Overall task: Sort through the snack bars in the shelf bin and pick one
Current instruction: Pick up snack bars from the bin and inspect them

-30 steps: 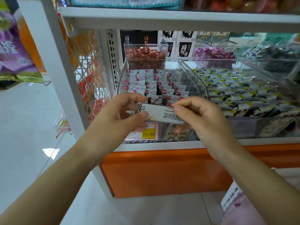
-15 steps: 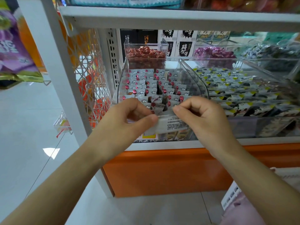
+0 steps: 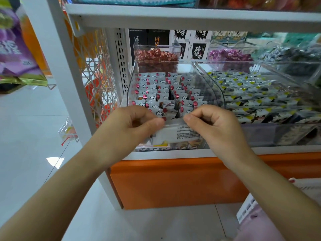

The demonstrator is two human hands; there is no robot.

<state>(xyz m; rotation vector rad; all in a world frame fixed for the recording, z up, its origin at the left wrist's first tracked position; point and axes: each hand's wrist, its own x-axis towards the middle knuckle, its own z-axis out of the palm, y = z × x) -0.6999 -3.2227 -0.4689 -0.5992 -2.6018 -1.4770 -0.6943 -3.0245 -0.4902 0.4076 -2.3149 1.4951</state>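
Head view of a shop shelf. Both hands are raised in front of a clear acrylic shelf bin [image 3: 130, 80], and a single snack bar [image 3: 175, 134] spans the gap between them.

Left hand [image 3: 132, 126]: fingers curled, thumb and forefinger pinching the left end of the bar.

Right hand [image 3: 213, 126]: fingers curled into the palm, thumb and forefinger tips pinching the bar's upper right edge.

The bar is held roughly level with its white printed back towards the camera. It is at the bin's front lip, in front of the bin's clear front wall and just above a yellow price tag [image 3: 160, 145] fixed there.

Behind the held bar, the bin is packed with rows of upright snack bars [image 3: 161, 91] in white wrappers with red dots and small cloud marks. A narrow dark gap shows among the middle rows.

Just to the right, a second clear bin [image 3: 295, 136] holds bars in black, white and yellow wrappers [image 3: 260, 94].

Further back are a clear box of red-wrapped sweets [image 3: 156, 56], a heap of purple-wrapped sweets [image 3: 229, 56], and black-and-white cartons [image 3: 198, 49] against the rear.

The bins rest on a white shelf edge [image 3: 173, 154] above an orange base panel [image 3: 173, 180]. A white lattice side panel [image 3: 93, 70] closes the shelf's left end.
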